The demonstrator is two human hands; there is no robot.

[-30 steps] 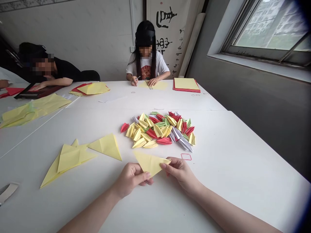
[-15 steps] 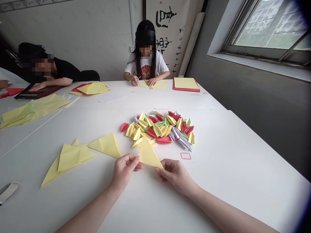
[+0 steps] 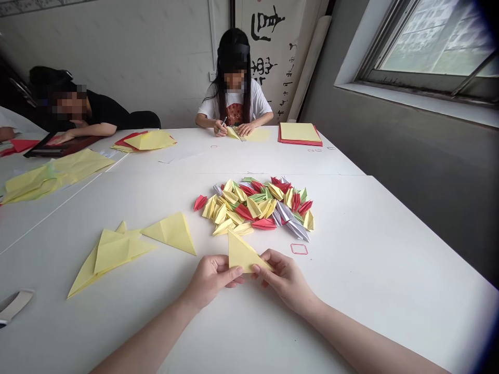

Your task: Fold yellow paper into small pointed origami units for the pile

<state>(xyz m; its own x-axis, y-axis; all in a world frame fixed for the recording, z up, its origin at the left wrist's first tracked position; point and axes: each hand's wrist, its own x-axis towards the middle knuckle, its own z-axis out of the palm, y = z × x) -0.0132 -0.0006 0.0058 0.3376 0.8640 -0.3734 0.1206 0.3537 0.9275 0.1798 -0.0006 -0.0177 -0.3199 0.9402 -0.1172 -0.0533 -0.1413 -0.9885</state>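
Observation:
Between my two hands is a yellow paper triangle (image 3: 245, 253), held up off the table with one point upward. My left hand (image 3: 215, 274) pinches its lower left corner, thumb in front and fingers behind. Along the lower right edge, my right hand (image 3: 281, 272) grips it the same way, and the two thumbs are close together. Just beyond lies a heap of folded paper pieces (image 3: 255, 208) in yellow, red, green and pale purple. On the left rest several creased yellow papers (image 3: 117, 252), with a single folded yellow sheet (image 3: 171, 232) beside them.
Across the white table (image 3: 343, 311), a person (image 3: 234, 98) holds a pen over yellow paper. Another person (image 3: 101, 111) leans on the table at far left. Stacked yellow and red sheets (image 3: 300, 132) lie at the back right, more sheets (image 3: 146, 140) at the back left. A pale strip (image 3: 15, 306) sits near left.
The yellow triangle has turned and dropped slightly. My left hand has shifted right and lower, and my right thumb has slid inward, so both thumbs are now closer together.

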